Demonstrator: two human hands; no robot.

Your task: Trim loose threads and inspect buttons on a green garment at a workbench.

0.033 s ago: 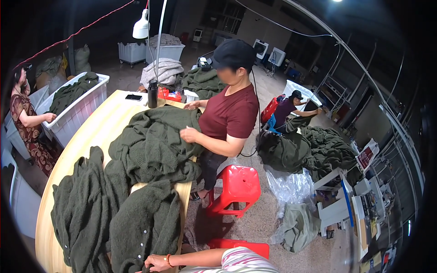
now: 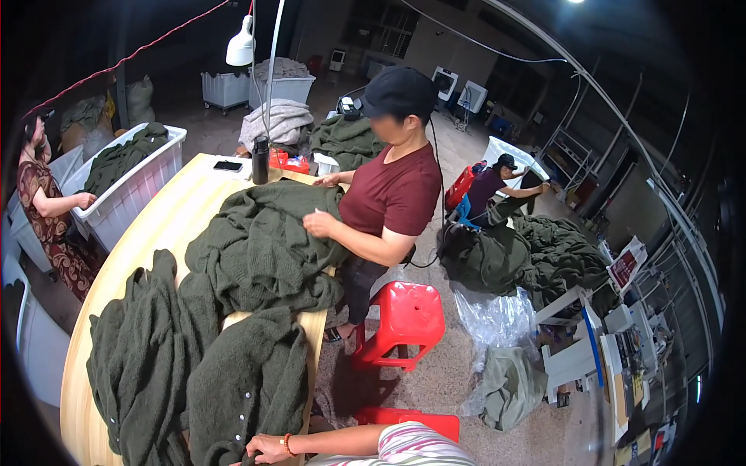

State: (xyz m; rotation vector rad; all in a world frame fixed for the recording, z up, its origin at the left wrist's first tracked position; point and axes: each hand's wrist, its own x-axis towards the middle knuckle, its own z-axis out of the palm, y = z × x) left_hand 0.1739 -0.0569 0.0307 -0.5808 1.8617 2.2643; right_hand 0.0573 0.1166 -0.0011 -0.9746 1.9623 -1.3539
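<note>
At the lower edge, my right hand, with an orange bead bracelet, is closed on the edge of a dark green knit cardigan. Small pale buttons run down the cardigan's front, and part of my fingers is cut off by the picture's edge. My left hand is out of sight. Beside the cardigan on the left lies another dark green knit garment, crumpled. Farther up the wooden table, a heap of the same green knitwear lies in front of a standing co-worker, whose hands are at its edge.
A phone and a black bottle stand at the table's far end. Red stools are on the floor to the right. White bins flank the left side; a person in a patterned dress is there. A seated worker handles green garments.
The standing co-worker's nearer hand has shifted slightly up and left over the heap. The seated worker's garment has changed shape a little. My right hand stays in place.
</note>
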